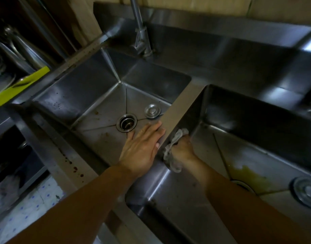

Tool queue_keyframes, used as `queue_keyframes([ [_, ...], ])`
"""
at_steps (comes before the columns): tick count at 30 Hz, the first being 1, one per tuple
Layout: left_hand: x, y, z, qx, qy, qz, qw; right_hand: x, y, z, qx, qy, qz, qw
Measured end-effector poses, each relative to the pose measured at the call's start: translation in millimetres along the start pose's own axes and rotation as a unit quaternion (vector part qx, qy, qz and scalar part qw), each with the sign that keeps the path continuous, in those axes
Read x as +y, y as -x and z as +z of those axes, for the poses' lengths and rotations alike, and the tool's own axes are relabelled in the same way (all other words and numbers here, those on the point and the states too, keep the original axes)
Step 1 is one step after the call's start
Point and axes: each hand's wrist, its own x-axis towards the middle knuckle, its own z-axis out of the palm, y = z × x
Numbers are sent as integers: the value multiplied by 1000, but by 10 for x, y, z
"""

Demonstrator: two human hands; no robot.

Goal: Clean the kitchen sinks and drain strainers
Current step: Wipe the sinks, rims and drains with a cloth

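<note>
Two steel sink basins sit side by side. My left hand (pixel 142 145) lies flat with straight fingers on the divider (pixel 184 104) between them. My right hand (pixel 182 149) is inside the right sink (pixel 256 155), gripping a grey cloth (pixel 172 152) pressed against its left wall. The left sink (pixel 91 95) has an open drain (pixel 126 123) and a loose round strainer lid (pixel 152 110) beside it. In the right sink a second strainer lid (pixel 306 191) lies near the drain (pixel 242 184), which my forearm partly hides. A yellow stain (pixel 248 175) spreads around that drain.
A faucet (pixel 140 32) rises behind the left sink. A rack with metal dishes (pixel 14 50) and a yellow-green board (pixel 19 87) stands at the left. Brown spots (pixel 74 169) mark the front rim. Tiled floor (pixel 28 205) shows below left.
</note>
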Motion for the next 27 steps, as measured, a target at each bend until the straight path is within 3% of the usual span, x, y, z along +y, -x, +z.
queue_keyframes([
  [2, -1, -28, -45, -8, -6, 8, 1000, -245, 102, -35, 18, 25, -13, 999],
  [3, 2, -69, -88, -4, -7, 19, 1000, -330, 147, -41, 15, 39, -62, 997],
  [10, 122, -641, -220, 34, 15, 88, 995, -172, -166, -84, -39, 68, -188, 979],
  [12, 164, -790, -176, 19, 12, 106, 994, -76, -350, -57, -19, 153, -199, 968],
  [17, 161, -868, -28, 46, 39, 125, 990, 230, -721, -149, 0, 263, -71, 962],
  [22, 140, -909, -5, 108, 23, 164, 980, 518, -869, -140, 73, 258, -164, 949],
  [25, 166, -1025, -78, 121, 15, 177, 977, 469, -837, -161, 38, 260, -132, 956],
  [27, 203, -1161, -133, 124, 8, 182, 975, 355, -911, -245, 70, 241, -102, 963],
])
